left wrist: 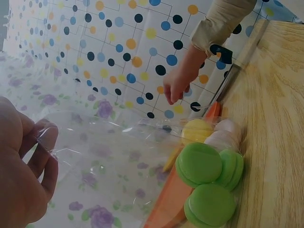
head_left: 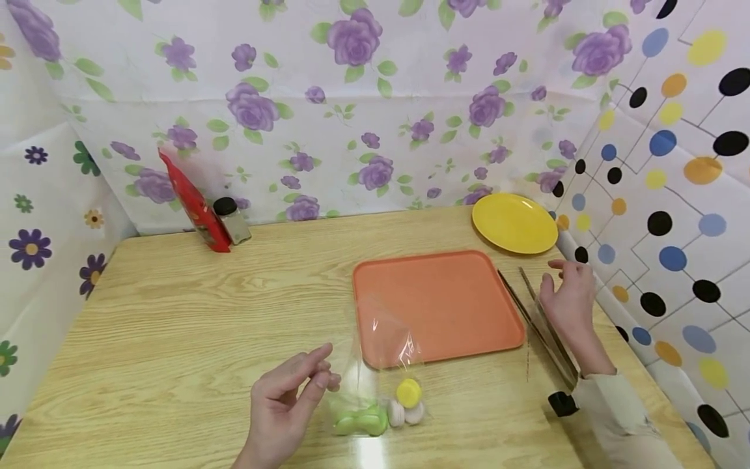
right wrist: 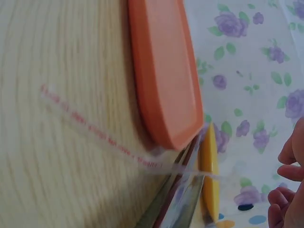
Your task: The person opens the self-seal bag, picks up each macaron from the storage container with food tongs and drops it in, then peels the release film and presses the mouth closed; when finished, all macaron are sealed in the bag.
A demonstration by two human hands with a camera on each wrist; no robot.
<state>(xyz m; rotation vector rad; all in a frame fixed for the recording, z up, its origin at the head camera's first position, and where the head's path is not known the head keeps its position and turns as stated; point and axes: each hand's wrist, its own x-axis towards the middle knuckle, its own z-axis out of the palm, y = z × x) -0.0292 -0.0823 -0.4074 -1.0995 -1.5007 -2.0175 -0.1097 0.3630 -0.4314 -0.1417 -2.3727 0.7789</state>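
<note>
My left hand (head_left: pixel 287 397) pinches the edge of a clear plastic bag (left wrist: pixel 109 137) between thumb and fingers. Down in the bag lie green macarons (left wrist: pixel 199 164), a yellow macaron (head_left: pixel 409 393) and pale macarons (head_left: pixel 405 413). To the right, my right hand (head_left: pixel 571 299) is raised over the metal tongs (head_left: pixel 547 332), its fingers loosely bent with nothing seen between them. A thin clear strip with red print (right wrist: pixel 109 142) hangs or falls below that hand, blurred; whether it clings to the fingers I cannot tell.
An orange tray (head_left: pixel 439 306) lies mid-table behind the bag. At the back right is a yellow plate (head_left: pixel 515 223). A red packet (head_left: pixel 196 205) leans near a black-lidded jar (head_left: pixel 233 221) at the back left. Patterned cloth walls (head_left: pixel 375 130) border the table.
</note>
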